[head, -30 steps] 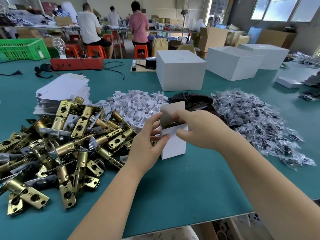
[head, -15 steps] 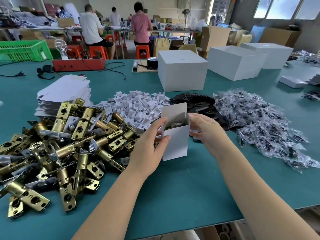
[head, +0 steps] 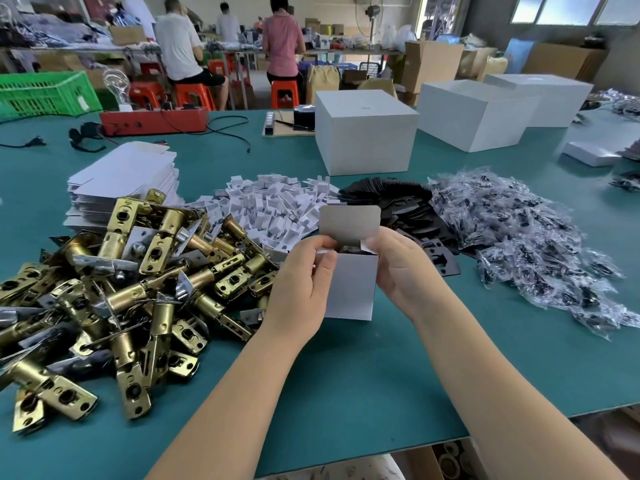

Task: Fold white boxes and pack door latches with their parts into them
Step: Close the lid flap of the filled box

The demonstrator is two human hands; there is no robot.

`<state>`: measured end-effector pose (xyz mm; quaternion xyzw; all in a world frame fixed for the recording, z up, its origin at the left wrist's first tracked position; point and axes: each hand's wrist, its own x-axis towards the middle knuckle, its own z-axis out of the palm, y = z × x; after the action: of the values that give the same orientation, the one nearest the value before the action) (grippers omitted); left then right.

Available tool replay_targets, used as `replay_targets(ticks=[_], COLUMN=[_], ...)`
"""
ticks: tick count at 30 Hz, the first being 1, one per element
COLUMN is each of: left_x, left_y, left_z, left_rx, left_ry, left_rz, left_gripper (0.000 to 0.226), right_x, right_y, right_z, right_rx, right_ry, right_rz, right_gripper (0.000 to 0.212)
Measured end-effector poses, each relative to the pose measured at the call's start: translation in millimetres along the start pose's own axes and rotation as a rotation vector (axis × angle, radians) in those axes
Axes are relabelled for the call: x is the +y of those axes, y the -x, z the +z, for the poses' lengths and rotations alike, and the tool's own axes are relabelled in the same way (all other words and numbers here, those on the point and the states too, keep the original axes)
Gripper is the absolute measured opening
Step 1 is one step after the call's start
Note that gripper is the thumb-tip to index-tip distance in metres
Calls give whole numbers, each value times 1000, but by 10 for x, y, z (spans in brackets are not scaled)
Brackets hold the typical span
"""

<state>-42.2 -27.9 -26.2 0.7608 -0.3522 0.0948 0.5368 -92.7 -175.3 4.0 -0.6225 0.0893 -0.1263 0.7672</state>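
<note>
A small white box (head: 351, 289) stands upright on the green table (head: 346, 375), its top lid flap raised and dark parts showing inside. My left hand (head: 301, 289) grips its left side, thumb and fingers pinching the left top flap. My right hand (head: 401, 271) holds the right side, fingertips on the right top flap. To the left lies a heap of brass door latches (head: 114, 289). Behind the box are a pile of white card inserts (head: 277, 202), black plates (head: 405, 209), and bagged parts (head: 530, 244) to the right. A stack of flat white box blanks (head: 121, 174) sits at the back left.
Three large white cartons (head: 363, 133) stand at the back of the table, with a red device (head: 152, 121) and cables to their left and a green crate (head: 41, 93). People sit on orange stools beyond. The table's near edge runs just below my forearms.
My right hand came off the box top, moved to its right side and now touches the right flap. The left hand shifted up onto the left flap. The box turned slightly.
</note>
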Motion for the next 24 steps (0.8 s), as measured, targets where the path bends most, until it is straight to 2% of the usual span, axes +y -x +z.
replay_targets(ticks=[2,6,8,10,12,16,20,24], left_x=[-3,-13,-8,1,31,91,139,127], left_y=[-4,0,16,38,44,10,16,8], left_z=[10,17,15,17,9,-27,-35,-49], left_rx=[-7,1,6,13,28,3,-16,-14], left_ry=[7,18,27,87,164,160,288,377], left_rz=[9,6,-6,-53,-109,-86,-101,-146], left_gripper=[33,33,29,21,28,43,22,32], right_x=[8,31,33,39,77,116,89,105], right_y=[17,41,44,66,111,161,177,215], right_z=[4,-32,-27,-30,-25,29,39,-8], right_rx=[4,-12,24,56,44,98,54,15], right_ry=[-28,-30,46,91,90,174,195,228], right_rz=[-48,-207,-293,-339,-367,-455,-485,-487], right_gripper=[29,51,54,46,34,16,9,10])
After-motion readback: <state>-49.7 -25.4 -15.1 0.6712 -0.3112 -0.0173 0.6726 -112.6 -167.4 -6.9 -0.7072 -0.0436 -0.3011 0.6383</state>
